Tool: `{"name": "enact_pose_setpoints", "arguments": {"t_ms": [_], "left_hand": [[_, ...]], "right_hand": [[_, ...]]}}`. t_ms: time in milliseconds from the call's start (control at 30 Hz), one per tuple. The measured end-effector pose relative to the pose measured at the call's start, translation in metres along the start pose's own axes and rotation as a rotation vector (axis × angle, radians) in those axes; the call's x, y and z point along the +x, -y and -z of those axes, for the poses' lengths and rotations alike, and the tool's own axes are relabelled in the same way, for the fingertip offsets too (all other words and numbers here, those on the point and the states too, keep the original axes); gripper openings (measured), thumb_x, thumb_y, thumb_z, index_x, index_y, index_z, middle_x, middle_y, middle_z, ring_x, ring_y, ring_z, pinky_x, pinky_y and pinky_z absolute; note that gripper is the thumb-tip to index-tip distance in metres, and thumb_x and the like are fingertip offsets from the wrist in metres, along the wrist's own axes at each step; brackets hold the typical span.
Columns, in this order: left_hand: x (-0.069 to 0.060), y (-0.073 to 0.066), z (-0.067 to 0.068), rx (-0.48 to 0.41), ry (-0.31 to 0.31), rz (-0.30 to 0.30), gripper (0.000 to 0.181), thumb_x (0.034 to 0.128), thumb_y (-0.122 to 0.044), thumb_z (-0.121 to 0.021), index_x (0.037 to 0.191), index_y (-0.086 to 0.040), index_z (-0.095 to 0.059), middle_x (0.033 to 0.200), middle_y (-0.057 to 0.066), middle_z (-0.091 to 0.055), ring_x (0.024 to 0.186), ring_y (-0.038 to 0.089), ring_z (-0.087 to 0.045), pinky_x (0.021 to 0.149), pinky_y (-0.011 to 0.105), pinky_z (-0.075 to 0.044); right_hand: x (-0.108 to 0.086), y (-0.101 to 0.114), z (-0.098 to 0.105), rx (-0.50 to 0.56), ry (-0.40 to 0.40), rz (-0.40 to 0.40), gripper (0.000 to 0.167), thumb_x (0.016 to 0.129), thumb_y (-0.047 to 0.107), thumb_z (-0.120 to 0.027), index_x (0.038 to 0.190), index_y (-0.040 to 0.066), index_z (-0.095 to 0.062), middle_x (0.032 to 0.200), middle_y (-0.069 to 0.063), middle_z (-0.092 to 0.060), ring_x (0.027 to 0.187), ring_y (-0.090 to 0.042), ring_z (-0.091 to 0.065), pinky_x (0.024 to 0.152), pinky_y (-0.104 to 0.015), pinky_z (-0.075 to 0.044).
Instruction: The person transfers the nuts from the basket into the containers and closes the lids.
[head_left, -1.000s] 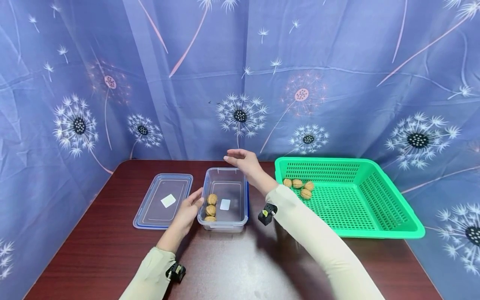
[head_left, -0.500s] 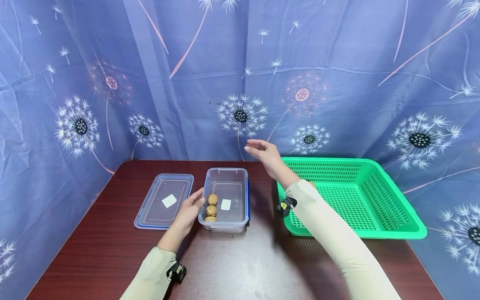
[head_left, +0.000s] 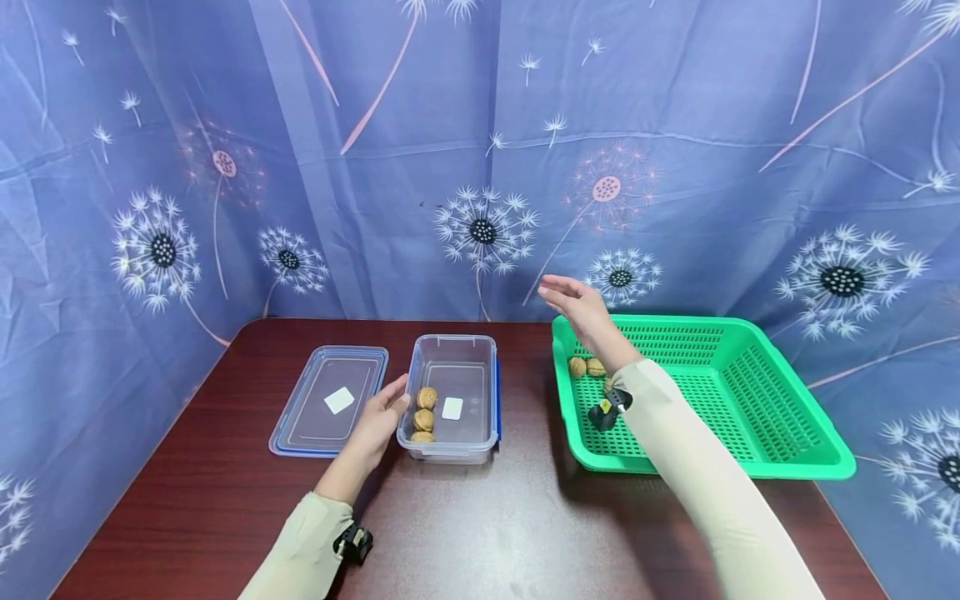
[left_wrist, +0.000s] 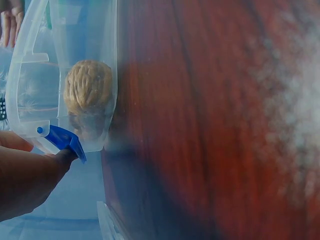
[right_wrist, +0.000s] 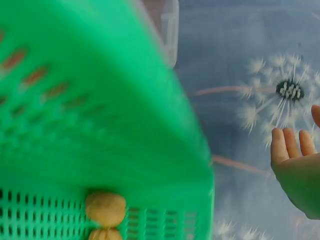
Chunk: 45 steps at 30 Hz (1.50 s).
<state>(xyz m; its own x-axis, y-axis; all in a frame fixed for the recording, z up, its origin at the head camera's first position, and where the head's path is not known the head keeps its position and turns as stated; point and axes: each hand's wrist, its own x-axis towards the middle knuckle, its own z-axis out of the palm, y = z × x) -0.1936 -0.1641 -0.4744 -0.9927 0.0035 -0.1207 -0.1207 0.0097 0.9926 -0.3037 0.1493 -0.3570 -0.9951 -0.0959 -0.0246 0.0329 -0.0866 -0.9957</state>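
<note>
Against the left wall of the clear plastic box (head_left: 468, 450), my left hand (head_left: 375, 427) rests its fingers; in the left wrist view they touch the box by its blue clip (left_wrist: 65, 141). Three walnuts (head_left: 424, 419) stand in a row inside the box along that side. My right hand (head_left: 585, 315) is raised over the back left corner of the green basket (head_left: 813, 433), fingers loosely extended and nothing in them. Walnuts (head_left: 577, 367) lie in the basket's left end, partly hidden by the right wrist; two show in the right wrist view (right_wrist: 105, 208).
A clear lid (head_left: 307, 417) with a blue edge and a white label lies on the dark red table (head_left: 202, 450), left of the box. A blue curtain (head_left: 420, 250) with dandelion prints hangs behind the table. Each wrist carries a small black camera.
My right hand has moved right, from above the box's back right corner to above the basket's back left corner. The left hand stays at the box, and the three walnuts there have not moved.
</note>
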Motion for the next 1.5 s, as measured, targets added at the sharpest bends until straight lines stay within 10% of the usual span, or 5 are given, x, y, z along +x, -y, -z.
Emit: {"name": "enact_pose_setpoints", "arguments": {"t_ms": [300, 700, 933, 1500], "left_hand": [[-0.001, -0.001, 0.0, 0.012, -0.002, 0.001, 0.047, 0.1004, -0.002, -0.041, 0.146, 0.007, -0.032, 0.149, 0.029, -0.03, 0.139, 0.037, -0.029, 0.116, 0.046, -0.022], [0.0, -0.003, 0.001, 0.014, -0.005, 0.001, 0.047, 0.1004, -0.002, -0.041, 0.146, 0.007, -0.031, 0.149, 0.03, -0.03, 0.139, 0.038, -0.029, 0.116, 0.047, -0.021], [-0.001, -0.004, 0.001, 0.014, -0.004, -0.001, 0.047, 0.1003, -0.002, -0.041, 0.146, 0.007, -0.031, 0.149, 0.029, -0.031, 0.138, 0.038, -0.03, 0.116, 0.047, -0.023], [0.0, -0.002, 0.001, 0.009, -0.001, 0.006, 0.047, 0.1007, -0.002, -0.041, 0.146, 0.006, -0.031, 0.15, 0.027, -0.031, 0.138, 0.038, -0.03, 0.115, 0.046, -0.023]], "right_hand": [[-0.003, -0.011, 0.041, 0.105, 0.023, -0.026, 0.05, 0.094, 0.006, -0.061, 0.14, -0.003, -0.043, 0.111, 0.001, -0.061, 0.103, -0.008, -0.06, 0.111, -0.035, -0.035], [-0.011, -0.027, 0.084, 0.195, 0.068, -0.118, 0.053, 0.094, 0.008, -0.06, 0.144, 0.003, -0.041, 0.119, 0.001, -0.06, 0.117, -0.012, -0.056, 0.113, -0.032, -0.03], [-0.011, -0.041, 0.104, 0.126, 0.1, -0.155, 0.056, 0.097, 0.01, -0.057, 0.146, -0.001, -0.033, 0.141, -0.012, -0.046, 0.14, -0.03, -0.031, 0.117, -0.039, -0.023], [-0.009, -0.056, 0.141, -0.128, 0.213, -0.25, 0.055, 0.099, 0.01, -0.053, 0.146, -0.007, -0.029, 0.151, -0.023, -0.028, 0.138, -0.032, -0.033, 0.115, -0.039, -0.027]]}}
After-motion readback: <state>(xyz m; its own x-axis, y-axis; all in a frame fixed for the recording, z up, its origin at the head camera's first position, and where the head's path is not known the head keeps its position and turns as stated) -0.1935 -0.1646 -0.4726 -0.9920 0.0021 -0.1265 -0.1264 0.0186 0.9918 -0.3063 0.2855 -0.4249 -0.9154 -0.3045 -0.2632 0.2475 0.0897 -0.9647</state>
